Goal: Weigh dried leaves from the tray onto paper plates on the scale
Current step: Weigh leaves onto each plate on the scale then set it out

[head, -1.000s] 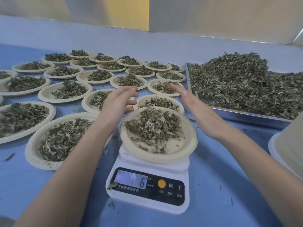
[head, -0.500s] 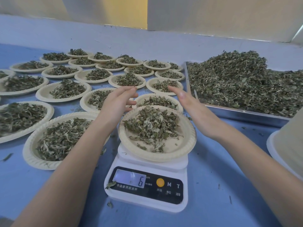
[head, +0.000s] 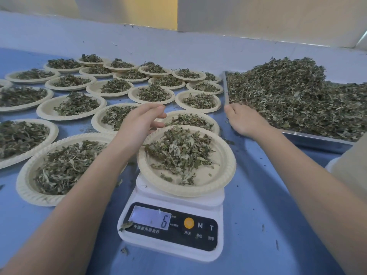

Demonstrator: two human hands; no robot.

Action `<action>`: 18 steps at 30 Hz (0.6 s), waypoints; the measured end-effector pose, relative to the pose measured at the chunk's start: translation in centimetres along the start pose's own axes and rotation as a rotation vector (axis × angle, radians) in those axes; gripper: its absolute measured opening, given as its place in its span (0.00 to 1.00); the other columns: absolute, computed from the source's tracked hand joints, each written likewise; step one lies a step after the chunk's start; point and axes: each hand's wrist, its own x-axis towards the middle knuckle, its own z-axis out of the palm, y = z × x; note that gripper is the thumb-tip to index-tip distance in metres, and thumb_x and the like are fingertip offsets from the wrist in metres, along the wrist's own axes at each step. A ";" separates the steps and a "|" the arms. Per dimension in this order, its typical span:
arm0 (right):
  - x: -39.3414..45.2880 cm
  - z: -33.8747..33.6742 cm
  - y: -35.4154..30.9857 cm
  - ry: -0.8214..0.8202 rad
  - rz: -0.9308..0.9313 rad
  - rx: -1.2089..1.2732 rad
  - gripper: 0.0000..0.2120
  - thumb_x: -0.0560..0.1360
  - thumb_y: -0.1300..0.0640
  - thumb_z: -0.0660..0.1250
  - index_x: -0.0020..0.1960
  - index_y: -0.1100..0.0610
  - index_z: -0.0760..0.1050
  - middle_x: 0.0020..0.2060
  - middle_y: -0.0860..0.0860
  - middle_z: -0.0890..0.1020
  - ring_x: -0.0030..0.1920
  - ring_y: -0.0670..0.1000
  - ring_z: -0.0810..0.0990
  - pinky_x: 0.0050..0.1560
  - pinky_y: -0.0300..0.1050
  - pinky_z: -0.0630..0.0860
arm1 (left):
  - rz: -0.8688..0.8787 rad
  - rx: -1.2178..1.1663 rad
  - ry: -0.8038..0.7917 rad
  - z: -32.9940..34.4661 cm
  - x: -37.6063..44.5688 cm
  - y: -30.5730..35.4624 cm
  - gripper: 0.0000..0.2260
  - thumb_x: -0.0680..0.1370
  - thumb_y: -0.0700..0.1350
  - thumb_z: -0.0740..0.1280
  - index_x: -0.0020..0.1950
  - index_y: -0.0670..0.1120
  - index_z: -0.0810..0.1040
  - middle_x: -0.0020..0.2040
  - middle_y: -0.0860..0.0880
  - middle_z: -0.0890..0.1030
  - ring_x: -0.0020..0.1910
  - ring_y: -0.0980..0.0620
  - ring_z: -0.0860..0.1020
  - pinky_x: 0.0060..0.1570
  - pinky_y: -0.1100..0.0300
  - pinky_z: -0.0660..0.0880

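A white kitchen scale [head: 172,231] stands in front of me, its display reading 6. On it rests a cream paper plate [head: 224,171] with a loose heap of dried leaves [head: 178,149]. My left hand [head: 139,124] hovers just left of and behind that plate, fingers apart and empty. My right hand [head: 242,120] is at the near left corner of the metal tray [head: 317,141], which is piled high with dried leaves [head: 297,96]. The right fingers curl down over the tray's edge; whether they hold leaves is hidden.
Several filled paper plates [head: 65,165] cover the blue table [head: 268,215] to the left and behind the scale. A stack of pale plates [head: 351,165] stands at the right edge. Leaf crumbs lie around the scale.
My right hand has moved away from the plate on the scale, right and back to the tray's corner. The left hand has stayed beside the plate. The display still reads 6.
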 end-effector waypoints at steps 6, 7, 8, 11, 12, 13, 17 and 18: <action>3.9 -0.7 0.8 -0.112 0.202 -0.011 0.19 0.83 0.53 0.43 0.51 0.60 0.69 0.61 0.66 0.73 0.60 0.62 0.72 0.59 0.52 0.67 | -0.014 0.019 -0.003 -0.1 0.1 -0.2 0.13 0.80 0.49 0.60 0.62 0.47 0.76 0.56 0.50 0.81 0.51 0.53 0.80 0.47 0.62 0.72; 4.3 -0.8 1.3 -0.151 0.233 -0.046 0.22 0.83 0.50 0.43 0.50 0.60 0.71 0.63 0.66 0.72 0.60 0.62 0.72 0.60 0.51 0.67 | -0.018 0.018 -0.002 -0.1 0.1 -0.2 0.13 0.80 0.49 0.60 0.62 0.47 0.76 0.56 0.50 0.81 0.50 0.54 0.80 0.46 0.63 0.71; 4.7 -0.7 1.9 -0.184 0.259 -0.073 0.25 0.83 0.47 0.43 0.52 0.60 0.74 0.66 0.65 0.70 0.63 0.61 0.71 0.63 0.51 0.66 | -0.022 0.018 0.001 -0.1 0.1 -0.2 0.13 0.80 0.50 0.60 0.62 0.47 0.76 0.56 0.50 0.81 0.50 0.54 0.80 0.44 0.63 0.71; 5.2 -0.2 3.0 -0.306 0.300 -0.123 0.27 0.83 0.44 0.44 0.73 0.58 0.64 0.76 0.60 0.56 0.74 0.61 0.57 0.73 0.54 0.55 | -0.023 0.027 0.002 -0.3 0.1 -0.1 0.13 0.80 0.50 0.60 0.61 0.48 0.77 0.55 0.52 0.81 0.50 0.55 0.81 0.43 0.64 0.70; 5.3 -0.1 3.1 -0.368 0.277 -0.134 0.25 0.83 0.46 0.45 0.76 0.57 0.58 0.77 0.58 0.54 0.75 0.59 0.55 0.74 0.53 0.53 | -0.021 0.025 0.002 -0.4 0.2 0.0 0.13 0.80 0.51 0.60 0.61 0.49 0.77 0.55 0.52 0.81 0.50 0.55 0.81 0.43 0.63 0.70; 5.2 0.0 3.0 -0.419 0.257 -0.130 0.25 0.84 0.48 0.45 0.77 0.57 0.53 0.77 0.57 0.53 0.76 0.58 0.54 0.74 0.52 0.52 | -0.021 0.024 0.002 -0.4 0.2 0.0 0.13 0.80 0.51 0.60 0.61 0.49 0.77 0.55 0.52 0.81 0.50 0.55 0.81 0.43 0.63 0.70; 4.9 -0.7 2.7 -0.451 0.225 -0.271 0.24 0.83 0.51 0.51 0.77 0.56 0.58 0.75 0.56 0.60 0.73 0.57 0.62 0.70 0.49 0.59 | -0.031 0.025 0.012 -0.3 0.1 0.0 0.13 0.80 0.51 0.60 0.61 0.49 0.77 0.55 0.52 0.82 0.51 0.54 0.81 0.42 0.64 0.69; 4.9 -1.1 2.5 -0.417 0.195 -0.341 0.22 0.82 0.51 0.53 0.74 0.56 0.63 0.73 0.56 0.66 0.70 0.57 0.67 0.67 0.48 0.64 | -0.034 0.028 0.013 -0.3 0.1 0.0 0.13 0.80 0.51 0.60 0.61 0.49 0.77 0.55 0.53 0.82 0.51 0.54 0.81 0.42 0.64 0.69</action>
